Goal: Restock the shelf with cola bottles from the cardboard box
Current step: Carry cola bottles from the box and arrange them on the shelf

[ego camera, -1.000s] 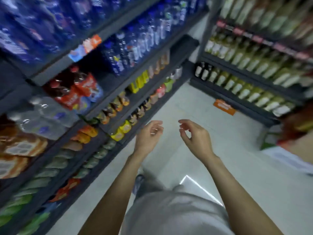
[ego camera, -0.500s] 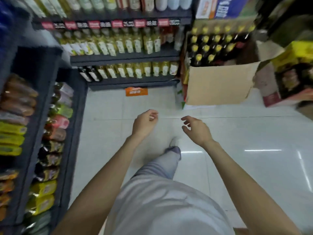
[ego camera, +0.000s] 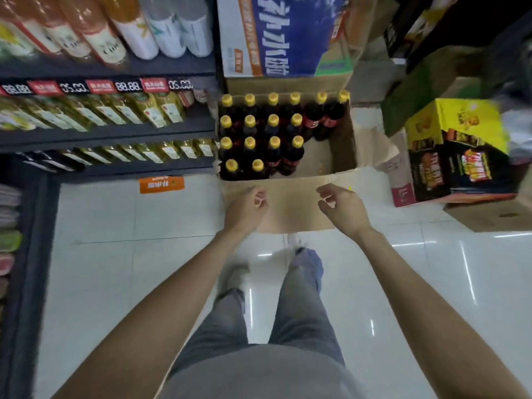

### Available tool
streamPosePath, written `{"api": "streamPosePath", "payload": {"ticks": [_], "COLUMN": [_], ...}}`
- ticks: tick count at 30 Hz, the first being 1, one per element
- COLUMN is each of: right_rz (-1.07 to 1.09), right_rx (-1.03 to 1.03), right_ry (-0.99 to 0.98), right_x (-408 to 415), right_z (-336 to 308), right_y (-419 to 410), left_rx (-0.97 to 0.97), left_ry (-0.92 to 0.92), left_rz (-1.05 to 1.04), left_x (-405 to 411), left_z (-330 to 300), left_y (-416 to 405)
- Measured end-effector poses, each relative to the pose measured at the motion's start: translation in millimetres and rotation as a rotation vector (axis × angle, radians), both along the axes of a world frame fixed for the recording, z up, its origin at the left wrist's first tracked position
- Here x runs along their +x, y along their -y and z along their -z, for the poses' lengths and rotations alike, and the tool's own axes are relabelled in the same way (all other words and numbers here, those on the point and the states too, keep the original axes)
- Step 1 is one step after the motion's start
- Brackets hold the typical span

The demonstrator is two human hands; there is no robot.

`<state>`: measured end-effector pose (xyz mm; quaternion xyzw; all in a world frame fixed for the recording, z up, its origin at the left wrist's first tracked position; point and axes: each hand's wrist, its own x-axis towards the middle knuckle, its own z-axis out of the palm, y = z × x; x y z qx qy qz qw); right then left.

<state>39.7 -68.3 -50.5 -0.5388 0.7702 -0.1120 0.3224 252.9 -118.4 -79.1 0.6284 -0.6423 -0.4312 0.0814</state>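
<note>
"88.88" on shelf price tags [ego camera: 128, 86]

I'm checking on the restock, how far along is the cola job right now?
Partly done, it seems: the cardboard box shows a bare patch of floor on its right side, so some bottles look already taken. In hand: nothing; the left hand and right hand hang loosely curled just before the box. Left: about eighteen yellow-capped cola bottles stand in it, waiting for the shelf.

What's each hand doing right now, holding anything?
Left hand: open, fingers loosely curled, holding nothing, near the cardboard box.
Right hand: open, fingers loosely curled, holding nothing.
</note>
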Motion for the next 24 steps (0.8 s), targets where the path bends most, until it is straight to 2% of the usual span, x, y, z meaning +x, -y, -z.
{"api": "streamPosePath", "payload": {"ticks": [8, 17, 20, 24], "right_rz": [-0.17, -0.493, -0.638, -0.828], "right_rx": [-0.025, -0.077, -0.085, -0.075], "right_ry": [0.037, 0.212, 0.18, 0.007], "right_x": [-113.1, -101.0, -90.8, -88.8], "right_z": [53.3, 119.6, 142.0, 153.7], "right_y": [128.7, 233.6, 249.0, 258.1], "left_rx": [0.039, -0.009, -0.068, -0.042], "left_ry": [-0.071, -0.05, -0.016, 0.187], "left_rz": [-0.308, -0.529, -0.579, -0.512], "left_x": [-114.5, -163.7, -168.6, -177.3], "left_z": [48.7, 96.6, 109.2, 113.8], "left_y": [54.1, 93.6, 97.9, 103.0]}}
